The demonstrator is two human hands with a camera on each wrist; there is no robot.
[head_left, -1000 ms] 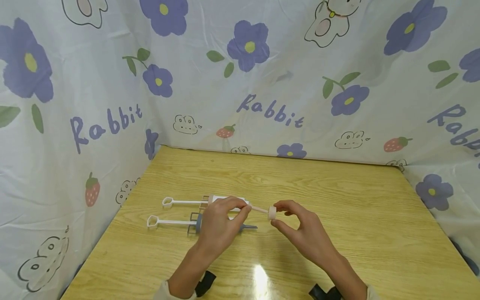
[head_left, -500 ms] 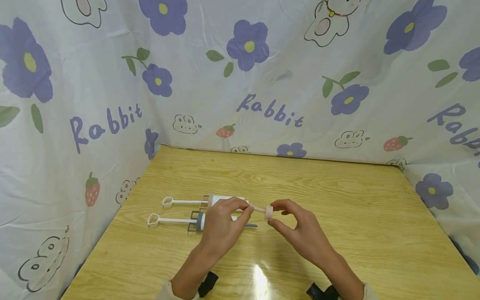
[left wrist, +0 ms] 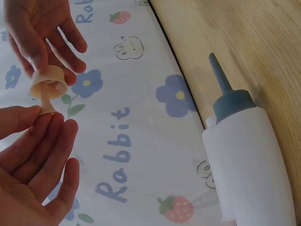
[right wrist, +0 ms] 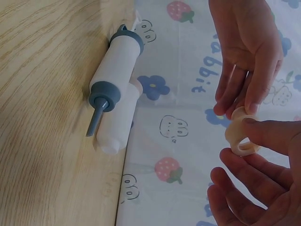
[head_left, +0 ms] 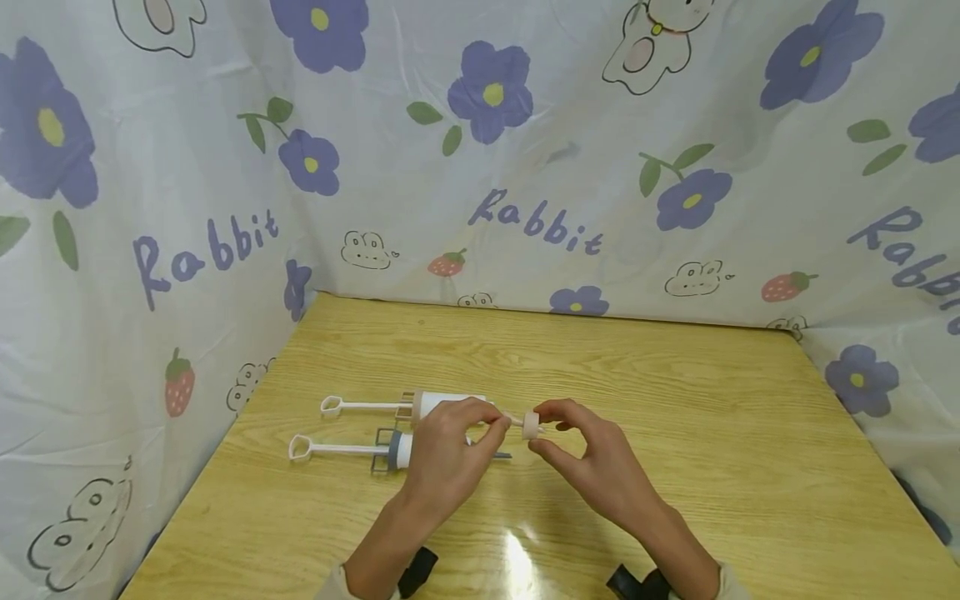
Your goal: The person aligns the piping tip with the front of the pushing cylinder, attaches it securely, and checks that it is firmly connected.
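Note:
In the head view my left hand (head_left: pixel 453 454) pinches the flared end of a slim beige nozzle (left wrist: pixel 45 100) between thumb and fingers. My right hand (head_left: pixel 603 462) holds a short beige ring-shaped cap (head_left: pixel 531 425) by its rim with thumb and forefinger. The nozzle runs into the cap, and its tip shows on the cap's right side. Both parts are held above the table. Behind the left hand lie two white syringe-like tubes with pull handles: one with a beige collar (head_left: pixel 417 406), one with a blue-grey collar (head_left: pixel 393 451) and blue-grey nozzle (left wrist: pixel 220 72). The left hand partly hides both tubes.
The tubes lie side by side on a wooden table (head_left: pixel 712 417), handles (head_left: pixel 301 447) pointing left. A white curtain (head_left: pixel 585 150) with flowers and lettering hangs along the back and sides. Light reflects off the table's front.
The cap in my right hand has slid left along the nozzle, closer to my left fingers. The nozzle's tip now comes out past the cap. The tubes stay put.

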